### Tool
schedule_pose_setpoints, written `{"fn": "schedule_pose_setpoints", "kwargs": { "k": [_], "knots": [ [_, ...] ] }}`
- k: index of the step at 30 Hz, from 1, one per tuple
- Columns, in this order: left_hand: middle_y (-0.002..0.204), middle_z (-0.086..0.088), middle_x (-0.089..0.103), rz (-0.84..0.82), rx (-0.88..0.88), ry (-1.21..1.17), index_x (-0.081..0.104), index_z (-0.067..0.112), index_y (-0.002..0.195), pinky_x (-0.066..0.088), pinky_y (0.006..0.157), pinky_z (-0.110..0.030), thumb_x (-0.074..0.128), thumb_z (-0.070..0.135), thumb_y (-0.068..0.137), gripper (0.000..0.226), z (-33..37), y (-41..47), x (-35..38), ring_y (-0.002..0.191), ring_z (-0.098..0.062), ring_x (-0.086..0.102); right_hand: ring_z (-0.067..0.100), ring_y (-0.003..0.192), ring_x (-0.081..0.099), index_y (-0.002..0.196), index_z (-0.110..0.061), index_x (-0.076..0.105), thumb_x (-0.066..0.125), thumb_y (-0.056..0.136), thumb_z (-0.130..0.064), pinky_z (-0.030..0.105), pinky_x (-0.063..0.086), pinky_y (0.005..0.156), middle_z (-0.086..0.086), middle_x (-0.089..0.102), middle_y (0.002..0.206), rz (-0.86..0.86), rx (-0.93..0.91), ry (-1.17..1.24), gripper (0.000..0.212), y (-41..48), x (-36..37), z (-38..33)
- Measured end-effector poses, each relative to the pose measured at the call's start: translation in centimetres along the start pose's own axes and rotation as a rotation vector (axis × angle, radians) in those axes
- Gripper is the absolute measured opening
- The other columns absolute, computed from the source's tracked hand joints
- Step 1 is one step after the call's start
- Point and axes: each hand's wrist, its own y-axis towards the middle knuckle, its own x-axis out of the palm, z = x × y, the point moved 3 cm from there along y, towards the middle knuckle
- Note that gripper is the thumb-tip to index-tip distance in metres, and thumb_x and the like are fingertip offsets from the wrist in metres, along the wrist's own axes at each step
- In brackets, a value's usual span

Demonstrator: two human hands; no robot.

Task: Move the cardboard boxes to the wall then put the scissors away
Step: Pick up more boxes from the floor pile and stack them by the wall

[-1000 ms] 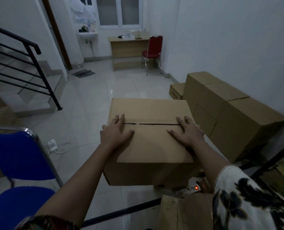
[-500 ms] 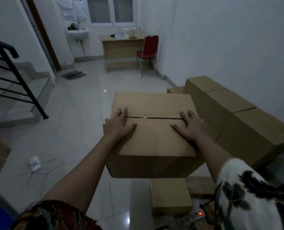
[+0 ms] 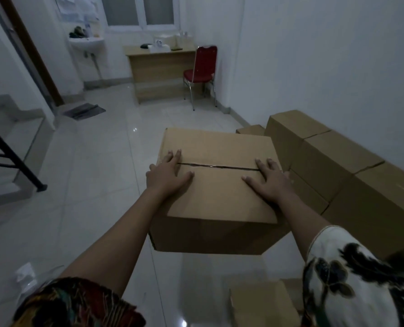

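Note:
A large brown cardboard box (image 3: 217,194) sits on the tiled floor in front of me, its top flaps closed with a dark seam across them. My left hand (image 3: 168,175) lies flat on the left part of the top, fingers straight. My right hand (image 3: 269,179) presses flat on the right part, fingers spread. To the right, a row of cardboard boxes (image 3: 337,166) stands along the white wall (image 3: 326,67), close beside the box under my hands. No scissors are visible.
A smaller box (image 3: 262,303) lies on the floor at my feet, lower right. A red chair (image 3: 202,72) and wooden desk (image 3: 158,67) stand at the far wall. A black stair railing (image 3: 12,159) is at left, a white charger and cable (image 3: 24,274) at lower left.
The box has slid forward and rightward across the floor toward the row of boxes, both hands staying flat on top. The blue chair and power strip have left the view.

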Motion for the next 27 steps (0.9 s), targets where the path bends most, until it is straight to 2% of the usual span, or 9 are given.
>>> {"fn": "schedule_pose_setpoints", "kwargs": {
  "k": [8,13,18,24,27],
  "knots": [
    [0.161,0.007,0.016,-0.017,0.130,0.014,0.009,0.041,0.153,0.031,0.107,-0.052,0.045,0.068,0.087,0.080,-0.8,13.7,-1.3,0.134,-0.046,0.031,0.043,0.143,0.017,0.153,-0.041,0.018,0.042,0.081,-0.079,0.051,0.020,0.114,-0.002,0.009,0.163,0.074,0.112,0.015,0.085,9.5,0.3,-3.2],
    [0.161,0.007,0.016,-0.071,0.215,-0.041,0.010,0.043,0.152,0.030,0.109,-0.056,0.039,0.076,0.080,0.085,1.6,22.8,1.3,0.137,-0.045,0.029,0.044,0.143,0.015,0.153,-0.041,0.019,0.042,0.082,-0.079,0.055,0.018,0.114,-0.004,0.009,0.163,0.101,0.199,0.008,0.084,15.4,-1.0,-1.5],
    [0.161,0.006,0.018,-0.112,0.320,-0.070,0.013,0.041,0.152,0.030,0.109,-0.055,0.031,0.079,0.073,0.089,7.6,31.7,4.6,0.137,-0.043,0.031,0.045,0.143,0.015,0.153,-0.042,0.018,0.041,0.081,-0.080,0.058,0.019,0.113,-0.005,0.008,0.163,0.137,0.301,0.003,0.084,21.7,-3.0,2.9],
    [0.160,0.008,0.019,-0.175,0.498,-0.100,0.013,0.041,0.152,0.027,0.110,-0.056,0.027,0.083,0.070,0.093,19.4,41.9,8.0,0.138,-0.041,0.031,0.044,0.144,0.015,0.152,-0.043,0.018,0.041,0.079,-0.082,0.058,0.020,0.115,-0.005,0.007,0.163,0.232,0.484,0.055,0.086,27.7,-7.3,10.7],
    [0.160,0.006,0.019,-0.195,0.612,-0.115,0.018,0.036,0.153,0.027,0.111,-0.053,0.037,0.079,0.077,0.089,25.7,45.2,9.7,0.142,-0.035,0.029,0.040,0.144,0.018,0.152,-0.043,0.019,0.041,0.079,-0.082,0.054,0.022,0.113,-0.005,0.008,0.163,0.296,0.569,0.050,0.086,29.1,-9.8,14.4]
  ]
}}
